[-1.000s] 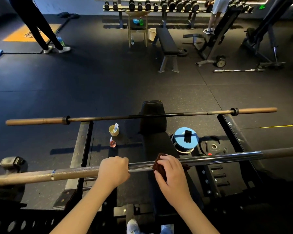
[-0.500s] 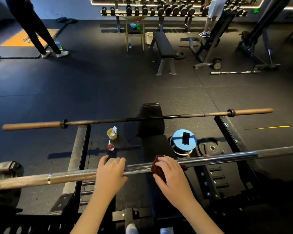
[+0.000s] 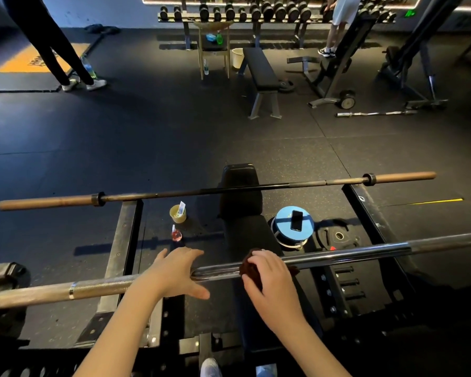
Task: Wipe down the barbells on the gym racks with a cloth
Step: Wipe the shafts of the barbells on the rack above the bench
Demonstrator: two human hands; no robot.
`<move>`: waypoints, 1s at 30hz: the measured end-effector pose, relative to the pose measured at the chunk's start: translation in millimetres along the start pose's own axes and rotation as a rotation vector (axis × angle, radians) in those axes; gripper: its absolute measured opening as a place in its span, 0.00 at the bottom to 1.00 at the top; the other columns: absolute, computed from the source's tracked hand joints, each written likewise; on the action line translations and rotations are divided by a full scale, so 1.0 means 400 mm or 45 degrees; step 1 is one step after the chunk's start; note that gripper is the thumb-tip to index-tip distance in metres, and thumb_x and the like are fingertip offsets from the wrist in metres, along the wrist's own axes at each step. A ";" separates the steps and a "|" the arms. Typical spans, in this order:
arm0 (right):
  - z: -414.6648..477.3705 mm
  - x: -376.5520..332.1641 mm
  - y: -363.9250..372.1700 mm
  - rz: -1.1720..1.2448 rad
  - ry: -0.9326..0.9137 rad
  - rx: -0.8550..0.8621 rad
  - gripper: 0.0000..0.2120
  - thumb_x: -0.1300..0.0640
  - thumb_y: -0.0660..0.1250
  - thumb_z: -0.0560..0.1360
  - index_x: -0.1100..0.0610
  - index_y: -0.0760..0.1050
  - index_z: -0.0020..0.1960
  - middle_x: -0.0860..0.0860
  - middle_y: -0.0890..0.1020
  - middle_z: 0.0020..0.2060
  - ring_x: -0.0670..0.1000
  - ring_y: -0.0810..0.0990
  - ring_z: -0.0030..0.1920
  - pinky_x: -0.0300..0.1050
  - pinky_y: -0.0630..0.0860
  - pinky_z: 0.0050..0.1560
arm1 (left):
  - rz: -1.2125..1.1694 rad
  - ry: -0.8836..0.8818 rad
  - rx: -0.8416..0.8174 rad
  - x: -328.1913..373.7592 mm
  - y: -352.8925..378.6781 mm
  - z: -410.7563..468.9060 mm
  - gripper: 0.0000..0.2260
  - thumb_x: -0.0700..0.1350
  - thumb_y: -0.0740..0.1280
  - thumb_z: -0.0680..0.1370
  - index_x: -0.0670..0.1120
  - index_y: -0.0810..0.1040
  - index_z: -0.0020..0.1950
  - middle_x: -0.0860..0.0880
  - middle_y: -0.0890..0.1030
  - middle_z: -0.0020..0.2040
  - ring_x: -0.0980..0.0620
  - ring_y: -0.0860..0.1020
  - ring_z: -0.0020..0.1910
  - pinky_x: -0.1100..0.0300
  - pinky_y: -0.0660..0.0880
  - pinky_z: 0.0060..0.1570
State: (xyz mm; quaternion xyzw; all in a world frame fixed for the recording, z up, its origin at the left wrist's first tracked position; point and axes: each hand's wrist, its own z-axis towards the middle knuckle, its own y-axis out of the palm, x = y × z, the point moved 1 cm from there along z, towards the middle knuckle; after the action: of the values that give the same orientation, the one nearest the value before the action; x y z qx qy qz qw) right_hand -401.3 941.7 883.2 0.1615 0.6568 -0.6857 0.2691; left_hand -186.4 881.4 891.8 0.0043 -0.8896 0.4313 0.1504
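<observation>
Spanning the lower frame on the rack: near barbell (image 3: 351,254). Left hand (image 3: 174,273), lower centre-left: grip wide, fingers straight and spread over the bar, contact unclear. Right hand (image 3: 275,281), just right of it: grip curled on dark cloth (image 3: 249,266), which is pressed to the bar. Second barbell (image 3: 215,190) sits mid-frame, well apart.

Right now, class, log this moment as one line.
left hand: open, over near barbell | right hand: grips dark cloth on that bar | far barbell: untouched
</observation>
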 end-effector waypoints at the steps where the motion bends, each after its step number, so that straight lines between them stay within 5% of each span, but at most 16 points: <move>1: 0.001 -0.011 0.010 0.017 0.036 0.046 0.16 0.51 0.65 0.78 0.52 0.73 0.64 0.45 0.73 0.65 0.44 0.66 0.69 0.35 0.54 0.70 | -0.101 -0.002 0.043 -0.002 0.000 -0.004 0.39 0.63 0.68 0.73 0.52 0.55 0.78 0.51 0.61 0.77 0.51 0.57 0.76 0.44 0.48 0.76; 5: 0.009 -0.072 0.046 0.023 -0.160 -0.134 0.22 0.44 0.56 0.76 0.53 0.74 0.64 0.48 0.74 0.64 0.48 0.68 0.69 0.46 0.59 0.73 | -0.229 -0.021 0.448 -0.025 0.023 -0.028 0.23 0.60 0.52 0.82 0.51 0.71 0.70 0.53 0.76 0.66 0.55 0.72 0.66 0.52 0.61 0.71; 8: 0.015 -0.015 0.017 -0.093 -0.198 -0.129 0.22 0.42 0.55 0.75 0.51 0.76 0.62 0.48 0.76 0.63 0.49 0.71 0.66 0.49 0.62 0.71 | -0.019 0.035 0.732 -0.027 0.057 -0.042 0.31 0.62 0.40 0.78 0.53 0.81 0.57 0.56 0.83 0.53 0.57 0.79 0.56 0.55 0.63 0.67; 13: 0.012 -0.001 0.027 -0.180 0.076 0.116 0.15 0.45 0.64 0.74 0.53 0.79 0.54 0.50 0.77 0.56 0.50 0.76 0.57 0.44 0.72 0.58 | 0.027 -0.099 0.883 -0.043 0.097 -0.027 0.29 0.59 0.43 0.79 0.50 0.83 0.53 0.53 0.84 0.52 0.51 0.79 0.59 0.44 0.57 0.71; 17: 0.039 -0.120 0.061 -0.148 -0.281 -0.153 0.17 0.46 0.61 0.77 0.54 0.74 0.62 0.50 0.75 0.59 0.49 0.73 0.62 0.45 0.69 0.65 | 0.062 -0.209 0.923 -0.060 0.122 -0.039 0.29 0.58 0.44 0.81 0.49 0.83 0.55 0.51 0.83 0.55 0.48 0.76 0.64 0.42 0.51 0.72; 19: 0.050 -0.098 0.043 -0.085 -0.256 -0.298 0.19 0.47 0.64 0.78 0.53 0.71 0.65 0.48 0.73 0.62 0.47 0.70 0.64 0.43 0.66 0.69 | 0.035 -0.253 0.955 -0.072 0.129 -0.051 0.28 0.57 0.45 0.81 0.48 0.83 0.56 0.50 0.83 0.56 0.46 0.76 0.64 0.42 0.50 0.72; 23: 0.041 -0.061 0.025 -0.115 -0.112 -0.098 0.16 0.46 0.64 0.76 0.54 0.75 0.60 0.49 0.75 0.57 0.48 0.74 0.59 0.40 0.70 0.61 | -0.007 -0.277 1.026 -0.083 0.138 -0.067 0.26 0.56 0.47 0.80 0.47 0.83 0.56 0.49 0.83 0.56 0.45 0.76 0.63 0.45 0.49 0.72; 30: 0.084 -0.175 0.081 -0.053 -0.375 -0.347 0.14 0.49 0.63 0.78 0.53 0.73 0.61 0.48 0.76 0.57 0.47 0.73 0.59 0.46 0.69 0.66 | -0.034 -0.231 1.073 -0.073 0.135 -0.078 0.24 0.53 0.49 0.81 0.46 0.83 0.56 0.49 0.83 0.55 0.45 0.77 0.62 0.47 0.55 0.69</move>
State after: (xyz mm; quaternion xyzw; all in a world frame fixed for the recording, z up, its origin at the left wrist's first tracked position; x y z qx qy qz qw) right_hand -322.0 919.8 899.9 0.0079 0.7003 -0.6120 0.3674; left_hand -157.7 935.8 860.5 0.1148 -0.6451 0.7529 0.0623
